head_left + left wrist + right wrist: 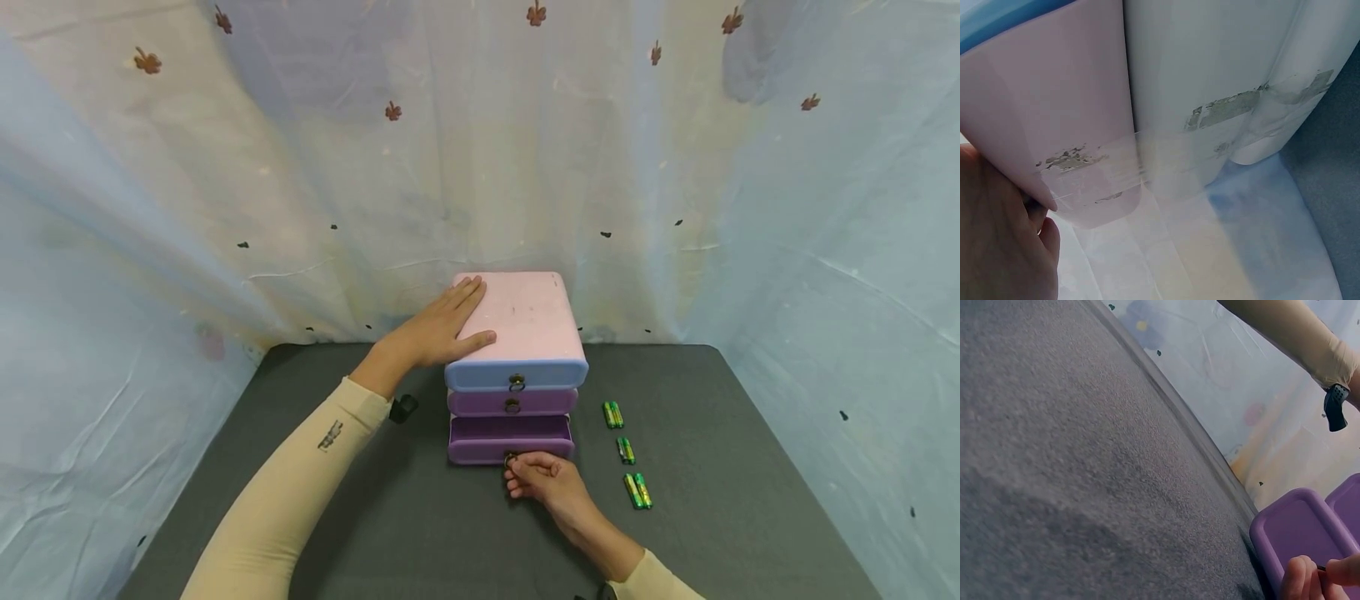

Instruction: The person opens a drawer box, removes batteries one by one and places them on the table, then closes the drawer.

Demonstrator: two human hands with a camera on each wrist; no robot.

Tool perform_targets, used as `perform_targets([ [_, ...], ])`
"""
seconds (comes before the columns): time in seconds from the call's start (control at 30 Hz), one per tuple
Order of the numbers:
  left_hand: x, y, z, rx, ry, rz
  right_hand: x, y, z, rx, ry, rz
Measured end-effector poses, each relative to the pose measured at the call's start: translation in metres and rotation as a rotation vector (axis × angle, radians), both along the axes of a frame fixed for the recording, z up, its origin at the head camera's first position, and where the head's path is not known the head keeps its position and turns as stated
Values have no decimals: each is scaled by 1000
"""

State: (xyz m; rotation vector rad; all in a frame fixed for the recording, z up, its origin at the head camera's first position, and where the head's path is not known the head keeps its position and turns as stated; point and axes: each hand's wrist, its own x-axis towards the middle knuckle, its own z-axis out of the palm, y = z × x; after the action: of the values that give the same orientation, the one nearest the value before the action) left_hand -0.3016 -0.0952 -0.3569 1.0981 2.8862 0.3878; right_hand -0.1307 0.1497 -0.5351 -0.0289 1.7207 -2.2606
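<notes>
A small chest of drawers point(525, 312) with a pink top stands on the dark table. Its upper drawer point(480, 377) is blue and the middle drawer point(472, 403) purple; both look closed. The purple bottom drawer point(472, 452) is pulled part way out, and its visible inside looks bare. My left hand point(438, 329) rests with straight fingers on the left part of the pink top. With thumb and fingers my right hand point(551, 487) pinches the ring pull point(510, 460) of the bottom drawer; in the right wrist view the fingers point(1297, 578) largely hide it.
On the table to the right of the chest lie small green batteries in pairs: a back pair point(612, 414), a middle pair point(626, 450) and a front pair point(638, 491). A patterned curtain point(480, 183) hangs behind the grey table point(420, 533).
</notes>
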Motion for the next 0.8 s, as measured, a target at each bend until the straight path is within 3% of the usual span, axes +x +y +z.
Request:
perform_targets([
  [0.8, -1, 0, 1, 1, 4, 0, -19, -2, -7, 28, 25, -73],
])
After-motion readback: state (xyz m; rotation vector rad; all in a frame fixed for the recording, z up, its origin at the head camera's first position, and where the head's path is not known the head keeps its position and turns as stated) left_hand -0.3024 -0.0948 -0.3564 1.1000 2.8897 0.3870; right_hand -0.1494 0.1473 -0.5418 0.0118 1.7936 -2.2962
